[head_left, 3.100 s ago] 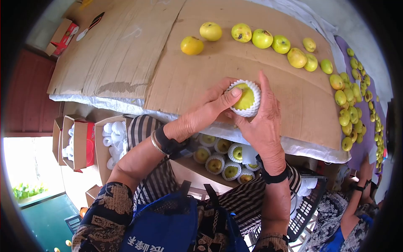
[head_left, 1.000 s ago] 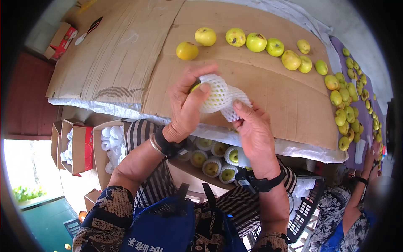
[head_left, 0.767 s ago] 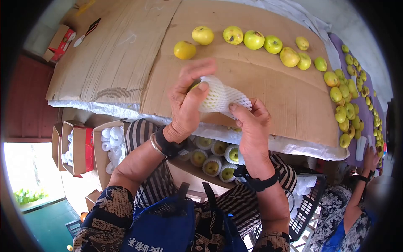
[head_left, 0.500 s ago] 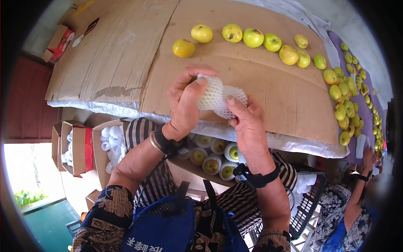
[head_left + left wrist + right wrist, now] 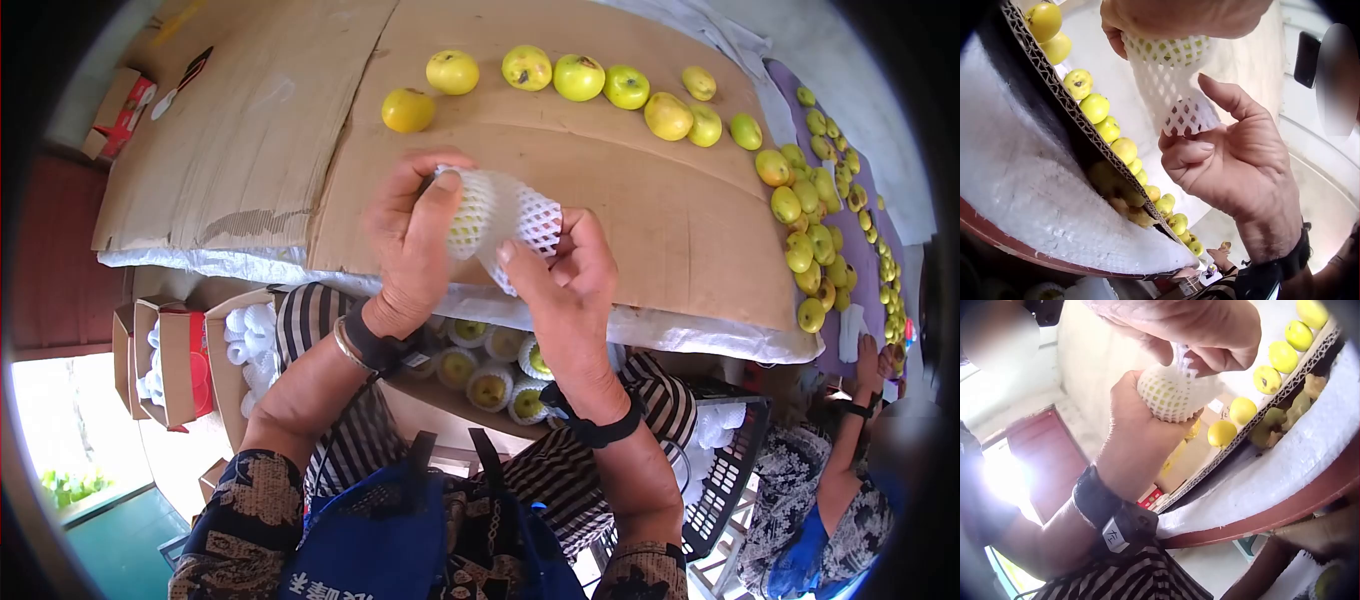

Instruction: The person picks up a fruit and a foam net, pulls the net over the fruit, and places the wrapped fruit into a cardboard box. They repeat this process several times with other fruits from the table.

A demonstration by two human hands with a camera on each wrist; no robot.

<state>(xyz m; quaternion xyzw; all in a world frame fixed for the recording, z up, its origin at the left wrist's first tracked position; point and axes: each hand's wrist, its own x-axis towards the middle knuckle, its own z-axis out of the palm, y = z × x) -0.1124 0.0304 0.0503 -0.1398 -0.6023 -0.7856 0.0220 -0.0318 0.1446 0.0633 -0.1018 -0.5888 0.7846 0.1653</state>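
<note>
My left hand point(image 5: 415, 240) grips a yellow-green apple point(image 5: 1163, 397) covered by a white foam net sleeve point(image 5: 485, 215). The loose end of the sleeve stretches out to the right, where my right hand point(image 5: 565, 280) pinches it between thumb and fingers. In the left wrist view, the apple's skin shows through the mesh under my left hand point(image 5: 1191, 19), and the drawn-out mesh runs down to my right hand's fingers. Both hands are above the cardboard sheet point(image 5: 650, 240), close to its front edge. Most of the apple is hidden by the sleeve and left hand.
A curved row of apples point(image 5: 578, 77) lies along the back of the cardboard, joining a pile point(image 5: 800, 220) at right. Below the table edge is a box of netted apples point(image 5: 490, 387). Cartons of foam nets point(image 5: 250, 340) stand at left, a black crate point(image 5: 730, 480) at right. Another person point(image 5: 815, 490) is beyond.
Earlier both hands cupped the apple in a snug net with its top showing. Since then the net has been drawn out to the right, covering the apple. The scene has shifted left with the head.
</note>
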